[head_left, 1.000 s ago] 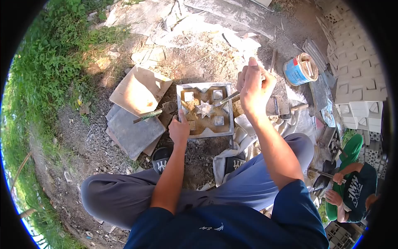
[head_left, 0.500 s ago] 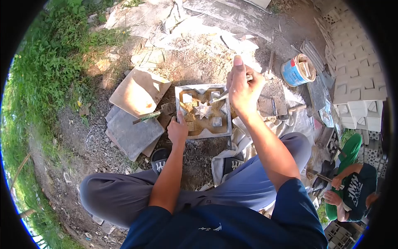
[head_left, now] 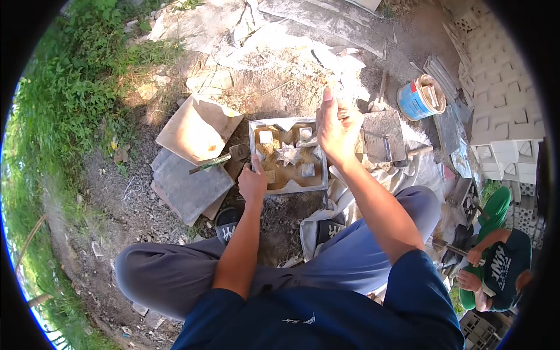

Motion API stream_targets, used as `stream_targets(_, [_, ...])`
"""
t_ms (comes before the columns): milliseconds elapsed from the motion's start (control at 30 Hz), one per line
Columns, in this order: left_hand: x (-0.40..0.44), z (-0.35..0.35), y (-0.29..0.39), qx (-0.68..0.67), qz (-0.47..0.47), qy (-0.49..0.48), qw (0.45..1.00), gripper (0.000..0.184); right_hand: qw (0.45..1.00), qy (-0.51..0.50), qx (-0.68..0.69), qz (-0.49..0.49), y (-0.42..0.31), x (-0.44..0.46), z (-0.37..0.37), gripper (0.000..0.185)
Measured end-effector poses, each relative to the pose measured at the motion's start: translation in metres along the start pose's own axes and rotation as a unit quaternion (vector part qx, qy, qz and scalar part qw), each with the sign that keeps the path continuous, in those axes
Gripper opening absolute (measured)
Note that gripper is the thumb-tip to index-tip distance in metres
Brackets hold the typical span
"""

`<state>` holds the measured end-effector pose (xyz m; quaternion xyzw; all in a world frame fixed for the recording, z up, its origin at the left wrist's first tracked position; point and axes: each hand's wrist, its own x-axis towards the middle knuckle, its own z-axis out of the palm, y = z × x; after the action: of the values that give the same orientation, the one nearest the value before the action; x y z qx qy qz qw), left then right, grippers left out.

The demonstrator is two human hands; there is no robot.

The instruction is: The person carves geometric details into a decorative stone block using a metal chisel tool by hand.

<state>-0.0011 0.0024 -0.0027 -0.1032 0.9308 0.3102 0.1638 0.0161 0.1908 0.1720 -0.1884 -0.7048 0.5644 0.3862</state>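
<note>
A square grey mould (head_left: pixel 288 186) lies on the ground between my feet, with a star-shaped block (head_left: pixel 287 154) at its middle and small square blocks and sandy material around it. My left hand (head_left: pixel 252 181) rests at the mould's left edge, its fingers against the frame and one finger pointing up along it. Over the mould's upper right side, my right hand (head_left: pixel 338 129) is closed round a thin tool, thumb up. The tool's tip (head_left: pixel 311 142) shows left of the fist, near the upper right square block; most of its length is hidden by the hand.
Flat boards (head_left: pixel 189 185) lie to the left, with a green-handled tool (head_left: pixel 211 164) on them. A blue bucket (head_left: pixel 415 102), a trowel-like tool (head_left: pixel 387 148) and white cloth (head_left: pixel 344 195) are at the right. Another person (head_left: pixel 497 265) sits at the lower right, beside stacked blocks (head_left: pixel 506 111).
My right hand has moved left and slightly down with the tool, from right of the mould to its upper right edge. My left hand has stayed at the left edge.
</note>
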Motion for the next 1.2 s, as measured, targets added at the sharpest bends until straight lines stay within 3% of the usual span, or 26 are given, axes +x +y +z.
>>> stream_targets(167, [0.000, -0.004, 0.000, -0.007, -0.004, -0.026, 1.000, 0.076, 0.999, -0.031, 0.042, 0.004, -0.026, 0.007, -0.008, 0.055])
stream_targets(267, [0.002, 0.001, -0.004, 0.006, 0.001, -0.009, 1.000, 0.077, 0.999, -0.046, -0.015, 0.007, 0.000, -0.002, 0.000, 0.053])
stream_targets(300, [0.003, 0.002, -0.002, 0.002, 0.005, -0.008, 1.000, 0.077, 0.998, -0.041, -0.024, -0.039, -0.004, 0.004, 0.001, 0.052])
stream_targets(367, [0.004, 0.002, -0.005, 0.006, 0.008, -0.019, 1.000, 0.078, 0.999, -0.030, 0.007, 0.010, -0.011, 0.003, -0.002, 0.052])
stream_targets(500, [-0.003, -0.007, 0.000, -0.005, 0.004, -0.033, 0.999, 0.078, 1.000, -0.021, 0.000, 0.010, -0.020, -0.004, -0.003, 0.052])
stream_targets(600, [0.000, 0.003, -0.001, 0.001, 0.025, 0.024, 0.999, 0.077, 0.999, 0.004, -0.023, -0.040, 0.002, -0.006, -0.002, 0.049])
stream_targets(700, [0.000, -0.007, 0.002, -0.002, 0.014, -0.021, 1.000, 0.076, 0.994, -0.009, -0.005, -0.111, -0.025, -0.016, -0.005, 0.048])
stream_targets(867, [0.000, -0.002, -0.001, -0.002, 0.016, -0.004, 1.000, 0.076, 0.999, -0.003, 0.012, -0.050, 0.009, -0.012, -0.006, 0.048])
stream_targets(1200, [0.002, -0.003, -0.004, 0.002, 0.017, -0.018, 1.000, 0.075, 0.999, 0.003, 0.037, -0.023, -0.030, -0.010, -0.007, 0.053])
